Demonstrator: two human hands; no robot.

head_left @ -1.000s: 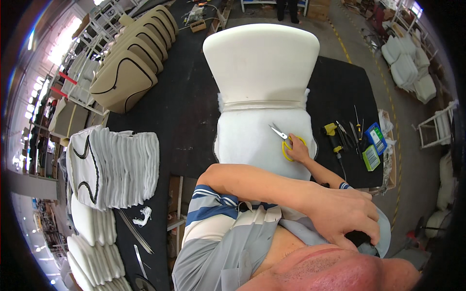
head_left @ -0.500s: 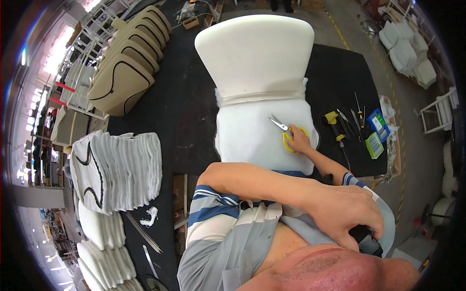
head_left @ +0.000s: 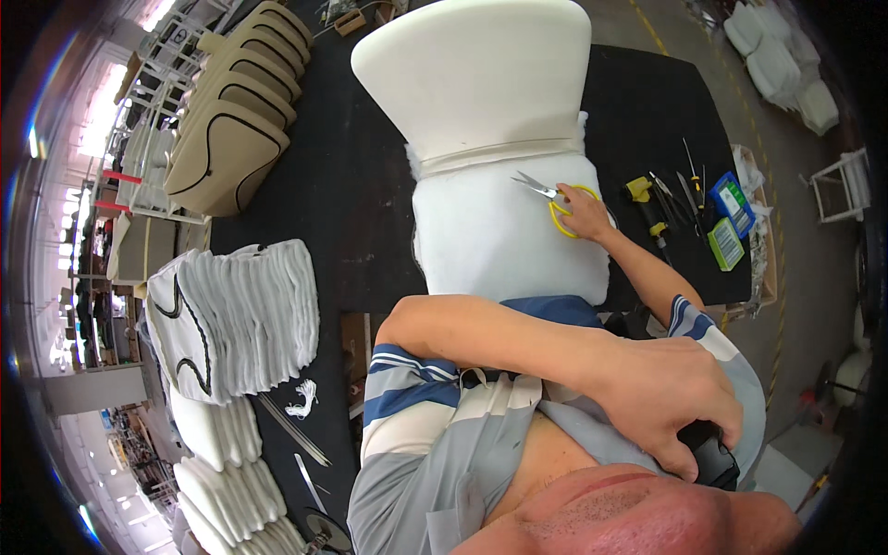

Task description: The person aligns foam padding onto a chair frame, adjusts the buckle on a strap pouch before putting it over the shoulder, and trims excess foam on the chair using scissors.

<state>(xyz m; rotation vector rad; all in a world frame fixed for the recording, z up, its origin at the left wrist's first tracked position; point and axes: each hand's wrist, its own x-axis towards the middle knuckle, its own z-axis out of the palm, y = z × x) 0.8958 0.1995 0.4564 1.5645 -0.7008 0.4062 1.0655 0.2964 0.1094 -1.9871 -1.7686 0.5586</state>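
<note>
My right hand (head_left: 585, 215) is closed through the yellow loops of a pair of scissors (head_left: 561, 203). The blades are slightly parted and point to the far left, over the white padded cushion (head_left: 509, 231). A smooth white backrest panel (head_left: 476, 79) adjoins the cushion's far edge, with a cream seam strip (head_left: 499, 155) between them. Bent across my chest, my left arm reaches to the right. My left hand (head_left: 680, 402) is curled, thumb and fingers around a small black device (head_left: 717, 462) near my right shoulder; part of the device is hidden.
On the black table (head_left: 338, 222), a yellow-black power tool (head_left: 647, 203), several hand tools (head_left: 689, 190) and blue and green boxes (head_left: 728, 242) lie to the right. White black-trimmed covers (head_left: 245, 314) are stacked at left, beside white string (head_left: 302, 398). Beige panels (head_left: 227, 153) stand behind them.
The view has shifted, so the backrest sits higher in the picture. My right hand has risen a little with the scissors, whose blades now point more to the left. My left hand keeps its hold.
</note>
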